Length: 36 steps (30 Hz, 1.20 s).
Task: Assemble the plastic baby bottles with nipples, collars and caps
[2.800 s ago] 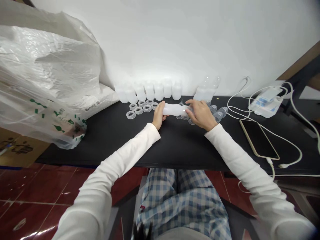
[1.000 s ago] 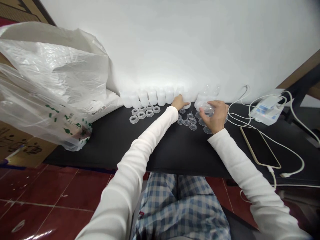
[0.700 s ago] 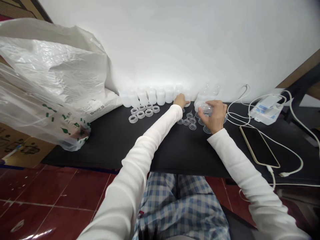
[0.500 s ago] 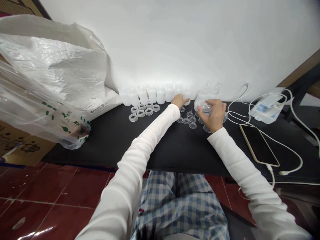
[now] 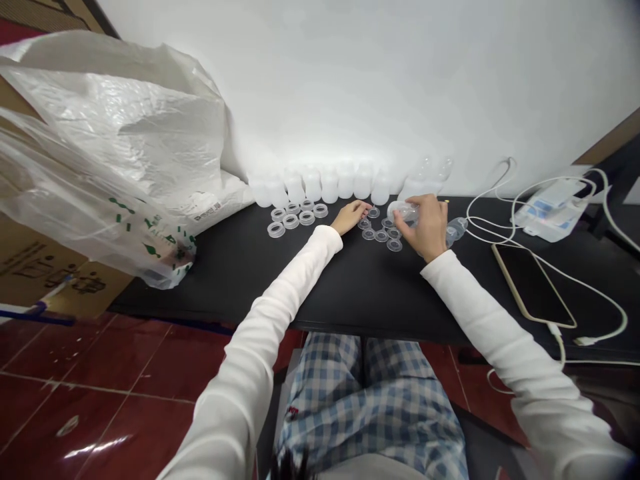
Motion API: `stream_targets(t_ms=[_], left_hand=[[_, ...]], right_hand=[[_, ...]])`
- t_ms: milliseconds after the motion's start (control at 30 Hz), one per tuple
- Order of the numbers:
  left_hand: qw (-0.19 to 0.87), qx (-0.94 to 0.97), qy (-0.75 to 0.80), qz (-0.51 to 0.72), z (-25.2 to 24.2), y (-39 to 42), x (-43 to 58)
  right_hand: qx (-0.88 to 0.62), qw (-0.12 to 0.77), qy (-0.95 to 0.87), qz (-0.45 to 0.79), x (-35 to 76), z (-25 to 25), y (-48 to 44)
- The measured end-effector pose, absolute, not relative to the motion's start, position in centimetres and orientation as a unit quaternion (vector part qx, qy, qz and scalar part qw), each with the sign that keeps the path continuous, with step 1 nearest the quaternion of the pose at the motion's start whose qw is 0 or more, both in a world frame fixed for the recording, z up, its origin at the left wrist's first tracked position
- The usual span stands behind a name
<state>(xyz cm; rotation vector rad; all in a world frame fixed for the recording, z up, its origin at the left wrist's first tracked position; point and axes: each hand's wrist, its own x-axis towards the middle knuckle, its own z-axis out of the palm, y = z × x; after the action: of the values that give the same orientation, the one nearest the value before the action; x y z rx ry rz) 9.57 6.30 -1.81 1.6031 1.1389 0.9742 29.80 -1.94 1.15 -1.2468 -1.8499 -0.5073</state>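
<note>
My right hand (image 5: 429,225) is closed around a clear domed bottle cap (image 5: 401,212) with a pale round rim, held low over the table. My left hand (image 5: 351,217) lies to its left, palm down, fingertips drawn together at the edge of a flat, clear bottle nipple (image 5: 373,212); whether anything is pinched there is hidden. Several more clear nipples (image 5: 381,236) lie between my hands. Behind them, white translucent bottles (image 5: 329,185) stand in a row along the wall. White screw rings (image 5: 291,221) lie in a group left of my left hand.
At the right lie a phone (image 5: 533,285), white cables (image 5: 585,280) and a clear plastic box (image 5: 550,217). Clear domed caps (image 5: 456,230) rest beside my right wrist. A white sack (image 5: 150,127), a printed plastic bag (image 5: 135,233) and a cardboard box (image 5: 60,280) crowd the left side.
My left hand has moved back from the bottle row toward the nipples, its thumb no longer stretched out. My right hand keeps its hold on the cap. The view has shifted slightly left.
</note>
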Motion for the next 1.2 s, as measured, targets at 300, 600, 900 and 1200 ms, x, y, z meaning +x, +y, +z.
stream_targets(t_ms=[300, 600, 900, 1200], left_hand=[[0.460, 0.676, 0.443, 0.368, -1.1, 5.9, 10.3], [0.414, 0.695, 0.442, 0.388, -1.6, 4.6, 9.9], [0.349, 0.676, 0.482, 0.435, -2.5, 2.6, 7.8], [0.462, 0.661, 0.418, 0.417, -2.3, 2.7, 7.6]], right_hand=[[-0.493, 0.407, -0.743, -0.200, 29.5, 0.7, -1.9], [-0.493, 0.420, -0.736, -0.197, 29.8, 0.9, -2.0], [-0.490, 0.417, -0.739, -0.201, 29.8, 0.9, -2.0], [-0.503, 0.407, -0.739, -0.190, 29.3, 0.7, -2.2]])
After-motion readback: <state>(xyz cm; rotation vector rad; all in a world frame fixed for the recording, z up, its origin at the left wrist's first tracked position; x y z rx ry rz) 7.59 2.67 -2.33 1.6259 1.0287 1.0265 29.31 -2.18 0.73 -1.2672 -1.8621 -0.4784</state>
